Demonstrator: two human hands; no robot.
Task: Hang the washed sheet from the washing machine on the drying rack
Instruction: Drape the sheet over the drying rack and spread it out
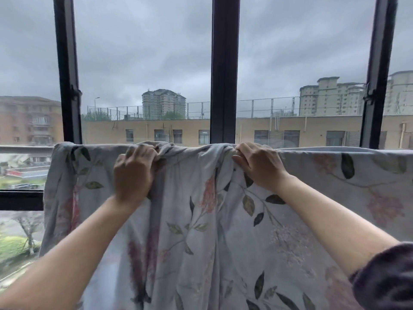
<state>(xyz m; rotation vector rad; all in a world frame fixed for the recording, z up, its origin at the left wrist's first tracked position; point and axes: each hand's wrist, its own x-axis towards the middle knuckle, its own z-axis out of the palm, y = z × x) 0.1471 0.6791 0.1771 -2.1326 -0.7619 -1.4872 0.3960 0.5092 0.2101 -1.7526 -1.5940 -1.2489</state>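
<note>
We cannot see most of the pale grey horizontal bar. Only its left end shows, and the rest lies under the pale grey-blue flowered sheet, which is printed with pink blossoms and dark leaves. The sheet hangs over the bar from near this left end to the right border of the view, where it is cut off. Its lower part also runs out of the view at the bottom. Whether the bar belongs to a rack we cannot tell.

The left hand and the right hand are both at the top edge of the sheet, near the middle of the bar. Between them the fabric is bunched into folds. The fingers of each hand are curled over a gathered fold and grip it, and the fingertips are hidden in the cloth. The left hand is slightly blurred. A dark fuzzy sleeve covers the right arm at the lower right corner, partly cut off.

Behind the bar stands a large window with dark upright frames. Through the glass we see a grey cloudy sky and a long yellow-brick building.
</note>
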